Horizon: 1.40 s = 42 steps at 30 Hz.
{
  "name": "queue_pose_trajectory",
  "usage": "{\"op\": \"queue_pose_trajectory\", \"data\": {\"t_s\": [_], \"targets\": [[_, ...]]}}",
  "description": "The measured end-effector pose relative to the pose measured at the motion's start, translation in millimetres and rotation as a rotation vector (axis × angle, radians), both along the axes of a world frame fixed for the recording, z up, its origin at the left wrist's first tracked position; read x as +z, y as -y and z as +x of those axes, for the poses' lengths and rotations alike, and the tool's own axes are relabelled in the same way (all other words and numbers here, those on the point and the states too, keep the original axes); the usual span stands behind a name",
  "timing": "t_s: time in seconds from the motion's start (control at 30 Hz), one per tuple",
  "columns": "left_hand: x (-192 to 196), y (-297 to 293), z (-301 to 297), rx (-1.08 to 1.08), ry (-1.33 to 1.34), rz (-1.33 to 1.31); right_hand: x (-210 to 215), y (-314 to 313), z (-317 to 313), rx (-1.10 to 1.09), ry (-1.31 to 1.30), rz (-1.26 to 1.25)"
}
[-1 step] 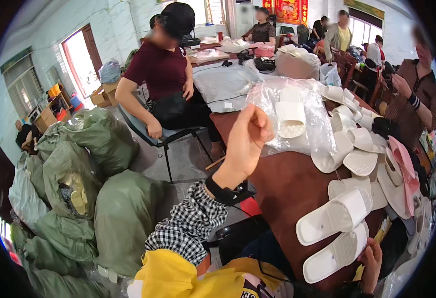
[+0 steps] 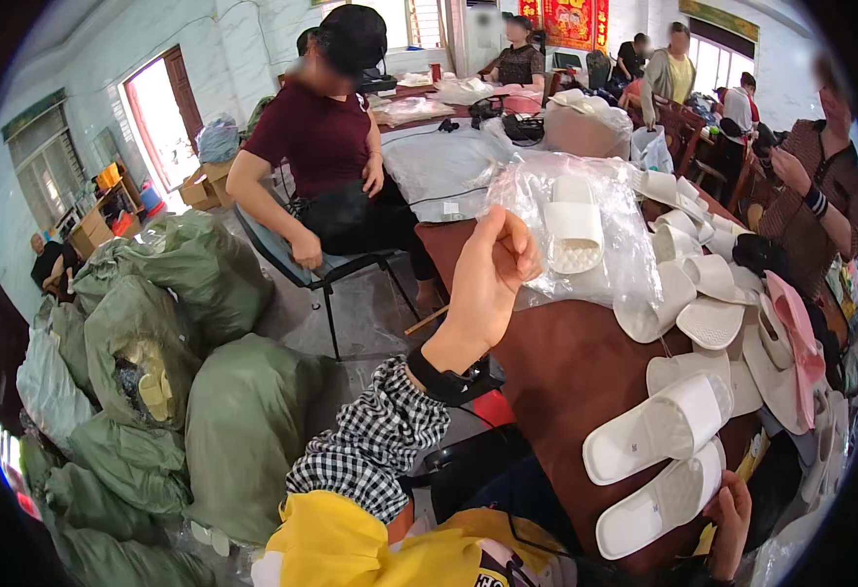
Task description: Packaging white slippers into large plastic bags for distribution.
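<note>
My left hand (image 2: 496, 262) is raised over the near edge of the brown table, its fingers curled in and nothing visible in them. Beyond it, a white slipper (image 2: 575, 235) lies on a clear plastic bag (image 2: 625, 277). At the lower right, my right hand (image 2: 730, 517) is at the strap end of a white slipper (image 2: 649, 509), fingers bent together. Whether they grip its edge or something else is hidden. Another white slipper (image 2: 634, 445) lies just above that one, its strap end overlapping it.
More white slippers (image 2: 711, 323) and a pink one (image 2: 791, 323) are heaped along the right of the brown table (image 2: 566, 362). Stuffed green sacks (image 2: 248, 430) crowd the floor at left. A person (image 2: 316, 147) sits across on a chair; another person (image 2: 820, 186) stands at right.
</note>
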<state>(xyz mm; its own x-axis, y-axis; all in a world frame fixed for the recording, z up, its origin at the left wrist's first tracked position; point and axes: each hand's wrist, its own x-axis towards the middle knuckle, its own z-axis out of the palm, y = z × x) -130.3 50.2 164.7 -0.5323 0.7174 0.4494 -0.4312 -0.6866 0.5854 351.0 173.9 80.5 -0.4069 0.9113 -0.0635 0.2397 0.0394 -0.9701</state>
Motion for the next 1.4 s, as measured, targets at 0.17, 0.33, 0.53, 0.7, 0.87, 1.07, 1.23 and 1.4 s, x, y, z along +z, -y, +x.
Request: {"op": "queue_pose_trajectory", "data": {"t_s": [0.17, 0.33, 0.53, 0.7, 0.87, 1.07, 1.23, 1.4], "targets": [[-12, 0, -42, 0.246, 0.04, -0.016, 14, 13, -11, -0.014, -0.019, 0.015], [-28, 9, -101, 0.277, 0.182, 0.04, 25, 17, -16, 0.049, 0.045, -0.013], [-71, 30, -152, 0.617, 0.101, -0.098, 14, 14, -25, -0.089, -0.001, 0.105], [-159, 104, -220, 0.871, 0.422, -0.315, 9, 7, -18, -0.053, -0.043, 0.071], [-271, 155, -239, 0.93, 0.621, -0.743, 14, 12, -27, -0.102, 0.021, 0.099], [-304, 167, -249, 0.85, 0.615, -0.839, 38, 27, -33, -0.073, 0.063, 0.074], [-316, 178, -252, 0.756, 0.673, -0.822, 35, 23, -32, -0.035, 0.047, 0.064], [-330, 196, -252, 0.791, 0.639, -0.836, 35, 25, -30, -0.062, 0.045, 0.025]]}}
